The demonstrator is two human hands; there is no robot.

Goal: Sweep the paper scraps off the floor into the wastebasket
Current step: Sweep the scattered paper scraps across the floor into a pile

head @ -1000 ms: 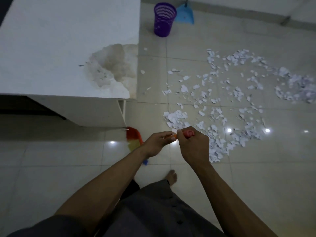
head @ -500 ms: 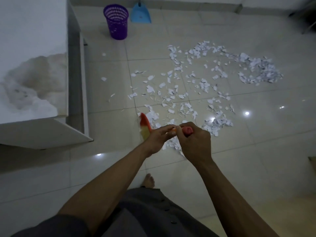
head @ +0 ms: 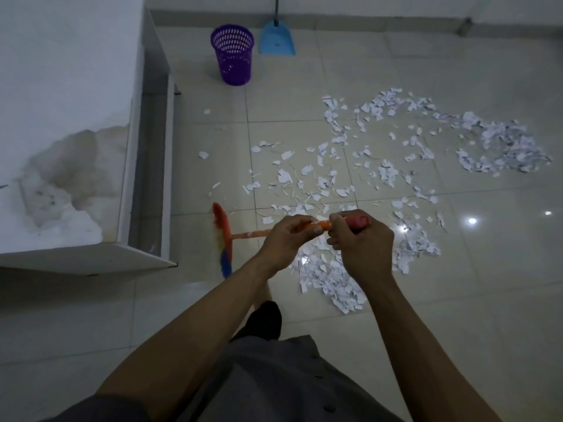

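Both hands grip the orange handle of a broom. My left hand holds it lower down, my right hand closes around its red top end. The broom's multicoloured bristle head rests on the tiles to the left of my hands. White paper scraps lie spread over the floor ahead and to the right, with a dense heap at far right and another heap under my hands. A purple mesh wastebasket stands upright at the far end.
A blue dustpan with a long handle leans by the wall right of the wastebasket. A white table with a stained top fills the left side; its edge is close to the broom head. My bare foot shows below my hands.
The view has shifted, so the table now sits further left and the wastebasket nearer the centre. The broom head has come out from beside the table toward the scraps. Both hands stay on the handle.
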